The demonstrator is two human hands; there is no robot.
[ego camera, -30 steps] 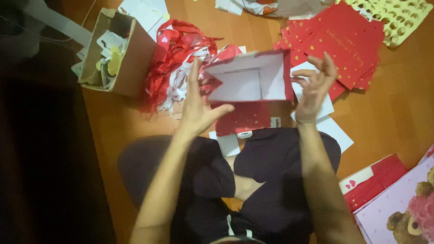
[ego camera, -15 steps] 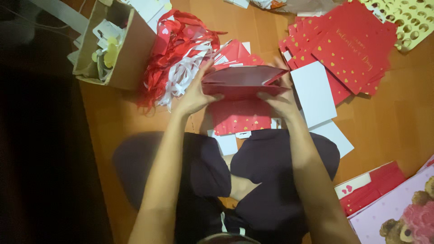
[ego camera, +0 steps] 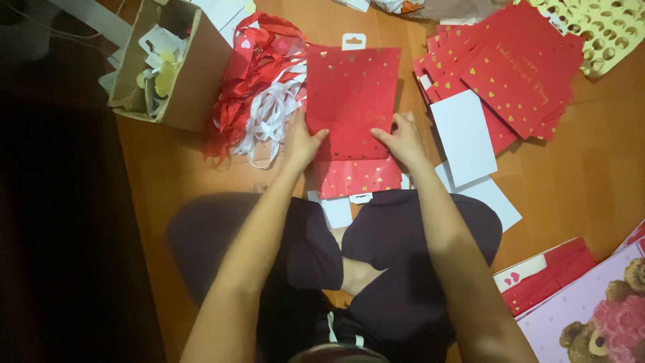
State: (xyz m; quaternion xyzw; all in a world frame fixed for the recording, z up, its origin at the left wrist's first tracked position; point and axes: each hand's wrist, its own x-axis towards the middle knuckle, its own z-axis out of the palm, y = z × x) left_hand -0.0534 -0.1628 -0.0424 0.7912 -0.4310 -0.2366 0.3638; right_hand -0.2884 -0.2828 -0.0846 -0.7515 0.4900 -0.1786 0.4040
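A flat red paper gift bag (ego camera: 351,94) with small gold hearts lies on the wooden floor in front of my crossed legs. My left hand (ego camera: 302,140) grips its lower left edge, thumb on top. My right hand (ego camera: 402,138) grips its lower right edge the same way. Under it, nearer to me, lies another red bag (ego camera: 357,177) with gold hearts, partly covered. A white tab sticks out at the held bag's far edge.
A tangle of red and white ribbons (ego camera: 259,94) lies left of the bag, beside an open cardboard box (ego camera: 191,81). A pile of red bags (ego camera: 514,74) and white cards (ego camera: 463,138) sits to the right. A teddy-bear printed bag (ego camera: 598,316) is at the lower right.
The bag was held up open between both hands, then folded shut. Now it lies flat on the floor with both hands at its near edge.
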